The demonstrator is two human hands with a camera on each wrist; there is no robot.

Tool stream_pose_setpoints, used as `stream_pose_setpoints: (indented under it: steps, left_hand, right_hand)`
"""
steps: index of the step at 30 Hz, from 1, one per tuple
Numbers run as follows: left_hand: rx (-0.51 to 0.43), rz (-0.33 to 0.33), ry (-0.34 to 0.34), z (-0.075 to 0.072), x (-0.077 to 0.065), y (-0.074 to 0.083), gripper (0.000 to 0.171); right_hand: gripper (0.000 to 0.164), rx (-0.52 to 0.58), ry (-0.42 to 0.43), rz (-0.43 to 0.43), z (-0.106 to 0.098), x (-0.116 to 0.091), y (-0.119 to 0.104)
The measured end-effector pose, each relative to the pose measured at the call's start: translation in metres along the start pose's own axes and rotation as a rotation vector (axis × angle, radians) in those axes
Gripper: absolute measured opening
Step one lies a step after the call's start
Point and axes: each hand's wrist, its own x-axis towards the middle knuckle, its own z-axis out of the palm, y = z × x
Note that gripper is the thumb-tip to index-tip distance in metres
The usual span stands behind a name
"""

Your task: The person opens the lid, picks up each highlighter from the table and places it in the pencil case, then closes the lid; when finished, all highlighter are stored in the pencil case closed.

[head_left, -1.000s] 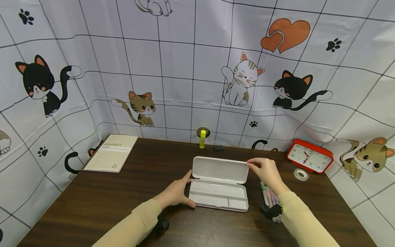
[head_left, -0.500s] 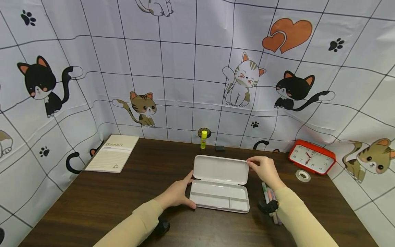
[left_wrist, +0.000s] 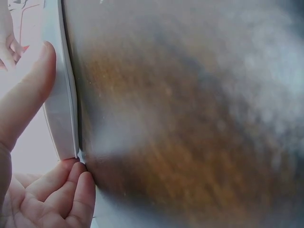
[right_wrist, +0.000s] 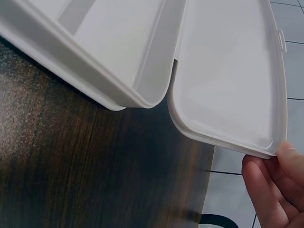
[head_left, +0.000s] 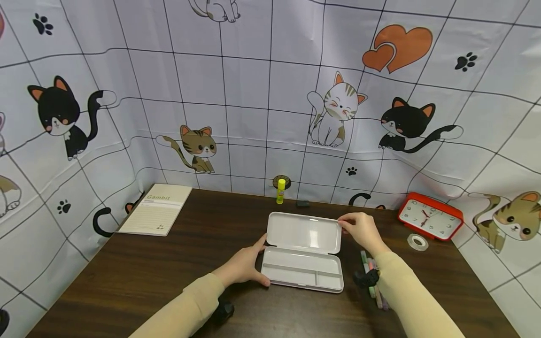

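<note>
A white pencil case (head_left: 303, 277) lies on the table with its lid (head_left: 304, 231) raised at the back. Its long and short compartments hold nothing. My left hand (head_left: 243, 266) grips the case's left end; in the left wrist view the thumb (left_wrist: 31, 88) lies along the white side and the curled fingertips (left_wrist: 71, 166) meet its corner. The upper right corner of the lid is pinched by my right hand (head_left: 361, 230), thumb (right_wrist: 289, 156) on the inner face and fingers behind, as the right wrist view shows.
Several pastel pens (head_left: 372, 281) lie right of the case, partly under the right forearm. A tape roll (head_left: 417, 242) and red clock (head_left: 430, 217) stand farther right. Behind are a yellow glue stick (head_left: 281, 191) and small dark block (head_left: 302, 203); a notepad (head_left: 156, 210) lies back left.
The lid tilts slightly, and a bright reflection now shows on it. Both hands keep their hold; the whole view shifts a little to the right.
</note>
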Motion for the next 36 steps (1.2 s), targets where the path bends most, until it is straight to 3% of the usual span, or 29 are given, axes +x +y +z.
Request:
stream_pose_setpoints:
  steps: [15, 24, 36]
  left_hand:
    - [0.035, 0.007, -0.020, -0.0003, 0.0010, 0.0045, 0.123]
    - [-0.022, 0.018, -0.042, -0.0014, -0.0018, 0.0022, 0.118]
    - [-0.024, 0.059, -0.003, 0.0006, 0.0006, -0.0026, 0.117]
  right_hand:
    - [0.014, 0.052, -0.008, 0.027, 0.0034, 0.0034, 0.0044]
    - [0.015, 0.044, 0.004, 0.003, 0.0028, 0.0017, -0.0019]
    - [0.014, 0.046, 0.014, 0.023, 0.0031, 0.0010, -0.0023]
